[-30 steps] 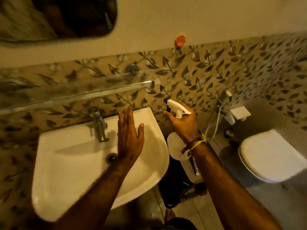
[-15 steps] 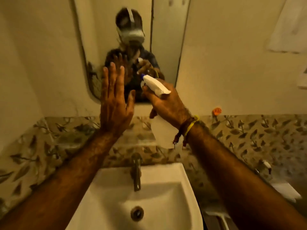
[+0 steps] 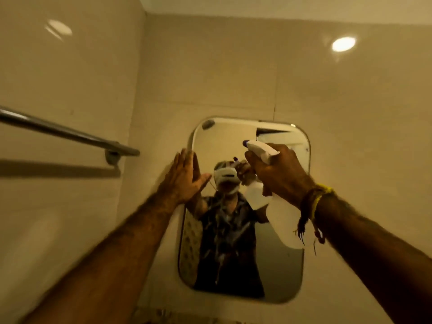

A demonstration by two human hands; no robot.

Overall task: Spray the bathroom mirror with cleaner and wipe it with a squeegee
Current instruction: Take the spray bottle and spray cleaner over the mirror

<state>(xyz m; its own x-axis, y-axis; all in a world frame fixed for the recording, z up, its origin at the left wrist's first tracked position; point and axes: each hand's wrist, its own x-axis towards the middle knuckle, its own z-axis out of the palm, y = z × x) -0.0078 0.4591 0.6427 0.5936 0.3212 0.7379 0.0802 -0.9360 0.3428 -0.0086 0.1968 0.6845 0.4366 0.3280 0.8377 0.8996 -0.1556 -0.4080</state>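
Note:
A rounded rectangular mirror (image 3: 275, 272) hangs on the beige tiled wall ahead, with wet streaks running down its middle. My right hand (image 3: 278, 174) is raised in front of its upper right part and grips a white spray bottle (image 3: 284, 220) by the neck, nozzle pointing left at the glass. My left hand (image 3: 184, 177) is flat, fingers up and apart, at the mirror's upper left edge, holding nothing. No squeegee is in view.
A metal towel bar (image 3: 70, 134) juts from the left wall at about hand height. Beige tiles surround the mirror, with ceiling-light glare (image 3: 343, 43) at the upper right. A strip of leaf-patterned tile (image 3: 177, 315) shows at the bottom.
The view swung up from the sink and toilet to the mirror. Both hands rose with it; the bottle now sits before the upper glass and the left hand reached the mirror's left edge.

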